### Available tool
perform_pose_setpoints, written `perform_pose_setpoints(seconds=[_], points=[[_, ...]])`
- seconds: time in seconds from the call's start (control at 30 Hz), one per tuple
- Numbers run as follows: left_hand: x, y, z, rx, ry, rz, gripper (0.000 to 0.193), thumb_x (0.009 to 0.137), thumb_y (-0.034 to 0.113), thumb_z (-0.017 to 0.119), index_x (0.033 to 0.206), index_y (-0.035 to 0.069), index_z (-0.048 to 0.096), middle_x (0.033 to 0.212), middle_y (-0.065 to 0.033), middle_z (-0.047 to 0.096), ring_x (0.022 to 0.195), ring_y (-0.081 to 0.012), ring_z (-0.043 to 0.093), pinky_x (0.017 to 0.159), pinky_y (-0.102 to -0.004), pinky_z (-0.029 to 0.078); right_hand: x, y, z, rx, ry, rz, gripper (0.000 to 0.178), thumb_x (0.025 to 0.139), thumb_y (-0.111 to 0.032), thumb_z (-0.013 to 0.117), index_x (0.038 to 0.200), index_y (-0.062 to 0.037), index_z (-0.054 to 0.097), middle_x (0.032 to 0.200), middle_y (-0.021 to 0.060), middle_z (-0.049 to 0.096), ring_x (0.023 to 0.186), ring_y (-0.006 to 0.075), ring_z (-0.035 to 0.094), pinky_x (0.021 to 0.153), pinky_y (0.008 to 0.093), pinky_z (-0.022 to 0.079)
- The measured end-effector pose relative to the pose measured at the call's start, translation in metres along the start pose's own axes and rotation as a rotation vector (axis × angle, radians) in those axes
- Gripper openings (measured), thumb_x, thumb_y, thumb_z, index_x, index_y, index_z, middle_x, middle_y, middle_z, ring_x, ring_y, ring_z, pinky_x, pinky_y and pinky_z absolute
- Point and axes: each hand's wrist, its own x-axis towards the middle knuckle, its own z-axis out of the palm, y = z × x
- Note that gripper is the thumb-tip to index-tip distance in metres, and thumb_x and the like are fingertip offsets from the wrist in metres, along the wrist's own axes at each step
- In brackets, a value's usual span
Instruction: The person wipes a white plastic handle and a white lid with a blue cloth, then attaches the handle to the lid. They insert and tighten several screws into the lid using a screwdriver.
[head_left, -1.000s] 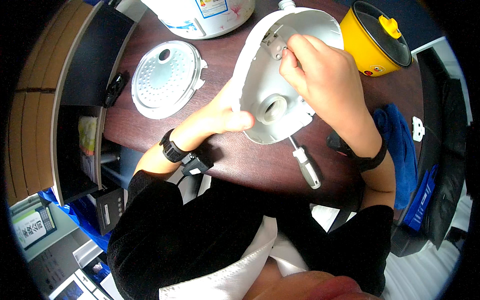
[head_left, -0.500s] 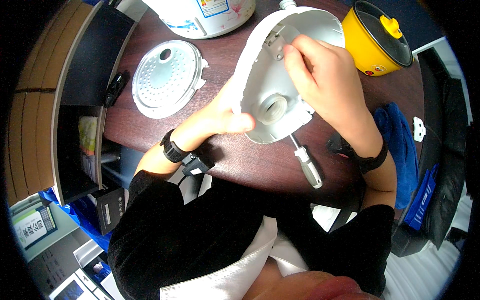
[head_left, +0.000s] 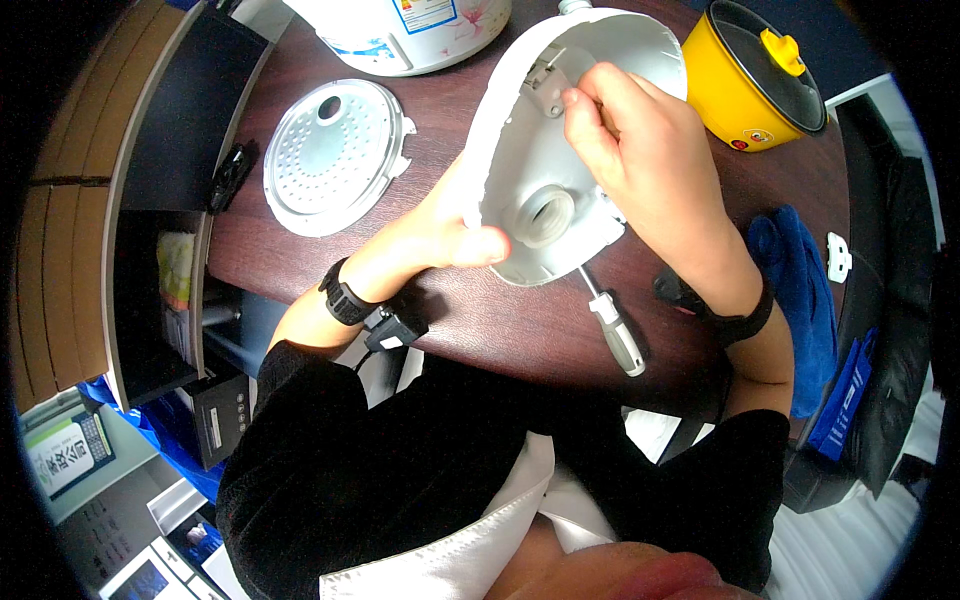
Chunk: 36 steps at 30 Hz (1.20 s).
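A white plastic shell [head_left: 530, 165], which looks like a rice cooker's lid cover, is tilted over the table with its hollow side toward me. My left hand [head_left: 452, 230] grips its left rim, thumb on the near edge and the other fingers hidden behind. Inside the shell, my right hand [head_left: 655, 150] is closed in a pinch beside a small grey-white hinge bracket [head_left: 546, 90]. Whatever its fingertips hold is hidden. A round ring-shaped opening [head_left: 545, 217] shows lower in the shell. On the table just below lies a screwdriver [head_left: 618, 335] with a grey-white handle, its tip hidden by the shell.
To the left lies a perforated round inner lid [head_left: 335, 165]. A white rice cooker body [head_left: 430, 45] stands behind it, and a yellow pot [head_left: 735, 90] at the far right. A blue cloth [head_left: 795, 310] and small white part [head_left: 838, 258] lie rightward. Shelving [head_left: 165, 250] borders the left.
My right hand has moved slightly up and left, still pinched near the bracket. The shell has shifted slightly; my left hand keeps its grip.
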Motion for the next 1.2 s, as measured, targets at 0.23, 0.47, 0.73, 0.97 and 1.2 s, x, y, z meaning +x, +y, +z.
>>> perform_pose_setpoints(seconds=[0.23, 0.47, 0.73, 0.97, 1.2], points=[[0.000, -0.009, -0.004, -0.003, -0.048, 0.002, 0.109, 0.061, 0.073, 0.067, 0.129, -0.007, 0.037, 0.123, -0.0177, 0.049, 0.114, -0.0234, 0.047, 0.093, -0.0353, 0.042, -0.002, -0.013, -0.002, 0.335, -0.127, 0.379, 0.024, 0.086, -0.017, 0.055, 0.071, 0.0006, 0.052, 0.056, 0.0172, 0.054, 0.050, 0.0308, 0.056, 0.047, 0.0380, 0.042], [0.004, -0.020, -0.008, -0.045, -0.163, 0.013, 0.111, 0.065, 0.062, 0.072, 0.138, -0.005, 0.022, 0.132, -0.0185, 0.039, 0.123, -0.0269, 0.039, 0.100, -0.0406, 0.036, 0.007, -0.003, -0.019, 1.126, -0.429, 0.869, 0.030, 0.092, -0.026, 0.051, 0.076, -0.0015, 0.056, 0.047, -0.0014, 0.039, 0.038, 0.0062, 0.036, 0.037, 0.0236, 0.029], [0.004, -0.008, 0.001, -0.133, -0.009, 0.024, 0.109, 0.066, 0.066, 0.068, 0.136, -0.006, 0.027, 0.129, -0.0171, 0.043, 0.119, -0.0236, 0.043, 0.098, -0.0368, 0.038, 0.011, 0.004, -0.018, 0.055, -0.070, -0.099, 0.014, 0.080, -0.007, 0.067, 0.093, -0.0054, 0.060, 0.064, 0.0051, 0.052, 0.052, 0.0107, 0.048, 0.048, 0.0248, 0.038], [0.001, 0.001, 0.002, 0.004, -0.001, 0.013, 0.113, 0.065, 0.078, 0.060, 0.134, -0.007, 0.032, 0.131, -0.0187, 0.043, 0.122, -0.0221, 0.040, 0.101, -0.0339, 0.033, 0.008, 0.009, -0.010, -0.007, -0.046, -0.173, 0.013, 0.081, -0.007, 0.066, 0.092, -0.0046, 0.060, 0.077, 0.0102, 0.060, 0.065, 0.0223, 0.064, 0.056, 0.0294, 0.047], [0.002, 0.000, 0.002, 0.041, -0.029, 0.022, 0.109, 0.067, 0.078, 0.057, 0.132, -0.007, 0.035, 0.129, -0.0185, 0.046, 0.120, -0.0227, 0.042, 0.100, -0.0336, 0.035, 0.004, 0.006, -0.006, -0.043, -0.022, -0.139, 0.011, 0.082, -0.007, 0.066, 0.090, -0.0041, 0.059, 0.075, 0.0119, 0.062, 0.065, 0.0245, 0.064, 0.055, 0.0306, 0.048]])
